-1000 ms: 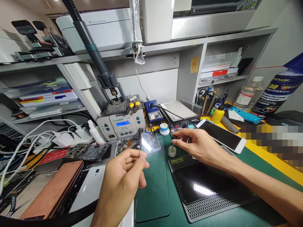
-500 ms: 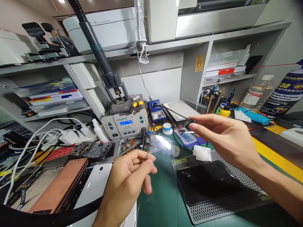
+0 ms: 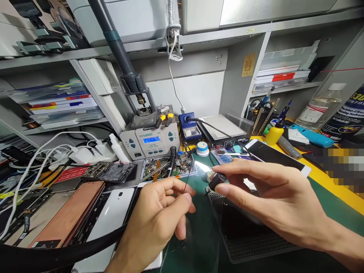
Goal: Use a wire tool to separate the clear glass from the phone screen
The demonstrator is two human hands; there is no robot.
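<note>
My left hand (image 3: pixel 163 212) pinches a thin dark wire-like piece (image 3: pixel 187 179) between thumb and forefinger, its end pointing up. Close by on the right, my right hand (image 3: pixel 275 201) grips a small black cylinder (image 3: pixel 214 182) by thumb and fingertips. A short thin tip sticks out of the cylinder toward the left; its exact kind is unclear. Below my right hand lies a glossy black phone (image 3: pixel 241 223) on a perforated grey mat (image 3: pixel 241 254), both partly hidden by that hand. Under my left hand, a clear sheet seems to lie on the green work mat (image 3: pixel 199 242).
A soldering station (image 3: pixel 152 141) stands at the back, beside a tray of circuit boards (image 3: pixel 182 165) and a round blue-and-white tin (image 3: pixel 202 148). Phones and a copper-coloured panel (image 3: pixel 68 212) lie left. A yellow bottle (image 3: pixel 274 132) and a white-framed phone (image 3: pixel 277 155) are right.
My right hand has moved left and down, bringing the black cylinder near my left hand. The left hand shifted slightly right, still pinching the wire-like piece. The view has tilted down a little.
</note>
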